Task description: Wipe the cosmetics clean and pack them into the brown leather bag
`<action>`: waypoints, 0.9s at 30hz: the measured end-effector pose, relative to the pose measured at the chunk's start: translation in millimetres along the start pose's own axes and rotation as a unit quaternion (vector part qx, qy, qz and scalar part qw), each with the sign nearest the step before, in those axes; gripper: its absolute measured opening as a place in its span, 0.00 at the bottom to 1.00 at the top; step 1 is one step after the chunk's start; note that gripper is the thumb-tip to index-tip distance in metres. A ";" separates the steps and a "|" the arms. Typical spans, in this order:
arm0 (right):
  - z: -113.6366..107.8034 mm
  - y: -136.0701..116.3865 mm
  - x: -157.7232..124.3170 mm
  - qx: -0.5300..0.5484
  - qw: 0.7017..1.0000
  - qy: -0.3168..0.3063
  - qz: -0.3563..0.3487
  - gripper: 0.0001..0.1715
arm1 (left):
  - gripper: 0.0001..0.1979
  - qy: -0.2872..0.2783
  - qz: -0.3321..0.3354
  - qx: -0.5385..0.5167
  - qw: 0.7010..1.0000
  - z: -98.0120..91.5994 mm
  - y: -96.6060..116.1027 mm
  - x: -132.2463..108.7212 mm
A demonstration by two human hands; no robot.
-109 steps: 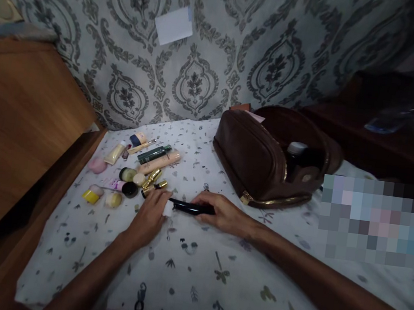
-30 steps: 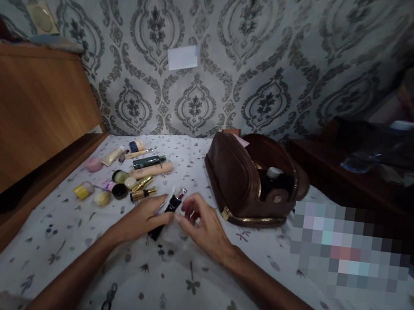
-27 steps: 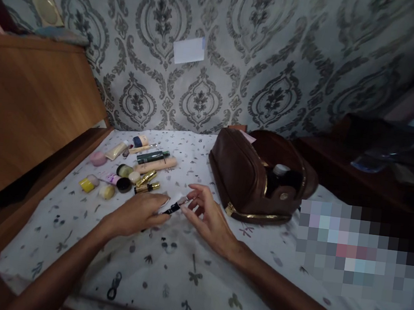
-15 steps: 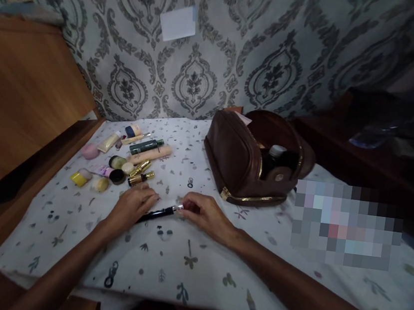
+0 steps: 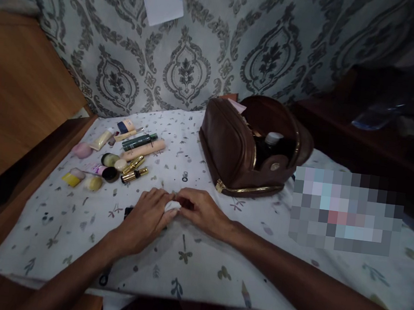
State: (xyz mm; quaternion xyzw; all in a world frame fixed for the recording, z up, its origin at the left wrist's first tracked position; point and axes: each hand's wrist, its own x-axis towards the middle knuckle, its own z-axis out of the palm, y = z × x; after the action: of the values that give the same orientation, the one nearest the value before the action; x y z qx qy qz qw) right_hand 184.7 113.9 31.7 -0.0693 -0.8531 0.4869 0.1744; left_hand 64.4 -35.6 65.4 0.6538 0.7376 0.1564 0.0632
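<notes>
My left hand (image 5: 148, 216) is closed over a slim black tube (image 5: 128, 211), whose end pokes out on the left; the rest is mostly hidden beneath the palm. Fingers of my right hand (image 5: 202, 212) are pinched together right beside the left fingertips, and what lies between them is hidden. Beyond the left hand, two gold tubes (image 5: 134, 175) lie near a black-capped pink tube (image 5: 109, 174). A peach tube (image 5: 143, 150) and a dark green tube (image 5: 139, 141) rest behind them.
An open brown bag (image 5: 231, 143) with a white-capped bottle (image 5: 273, 139) stands at the back right. Small jars, a yellow tube (image 5: 72, 177) and a pink item (image 5: 82, 149) lie at the left on the patterned cloth (image 5: 163, 265). A blurred patch covers the right side.
My left hand has slid right along the black tube and now covers its middle and silver end. Both hands' fingertips have come together. The view has shifted slightly.
</notes>
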 end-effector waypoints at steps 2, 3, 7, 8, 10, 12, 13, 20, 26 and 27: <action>0.1 1.2 -0.5 0.004 1.000 -0.001 -0.008 0.03 | 0.15 0.007 0.003 0.039 0.999 6.2 1.3 -1.8; 0.6 2.2 -0.7 0.006 1.000 0.000 -0.012 0.03 | 0.15 0.010 0.009 0.060 0.998 8.5 0.6 -3.2; 4.0 7.2 -1.2 -0.003 0.999 0.007 -0.032 0.05 | 0.18 0.005 0.036 0.125 0.992 11.9 -6.0 -12.3; 4.6 8.1 -1.3 -0.008 0.999 0.007 -0.036 0.04 | 0.21 0.008 0.039 0.126 0.991 11.6 -8.6 -15.7; 4.7 9.2 -1.4 -0.019 0.999 0.003 -0.042 0.04 | 0.25 0.019 0.046 0.107 0.993 9.5 -15.7 -23.8; 3.8 8.9 -1.4 -0.023 0.999 -0.006 -0.045 0.05 | 0.28 0.028 0.042 0.077 0.996 6.2 -25.2 -33.6; 3.1 8.4 -1.4 -0.023 0.999 -0.010 -0.044 0.06 | 0.28 0.030 0.037 0.064 0.997 4.2 -30.4 -38.9; 1.8 2.7 -0.8 -0.010 1.000 -0.017 -0.011 0.07 | 0.31 0.027 0.005 -0.018 0.999 -6.6 -58.6 -72.2; 1.4 1.0 -1.4 0.017 0.999 -0.026 0.012 0.06 | 0.22 0.095 -0.005 -0.078 0.992 -4.2 -70.5 -80.3; 0.8 0.7 -1.6 0.019 0.999 -0.030 0.013 0.07 | 0.20 0.114 -0.005 -0.080 0.990 -3.5 -71.5 -80.3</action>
State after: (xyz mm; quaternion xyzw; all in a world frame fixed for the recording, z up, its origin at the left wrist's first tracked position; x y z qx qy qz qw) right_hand 185.9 113.1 30.3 -0.0626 -0.8473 0.5074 0.1437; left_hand 6.8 -122.0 37.4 0.6206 0.7287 0.2879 0.0314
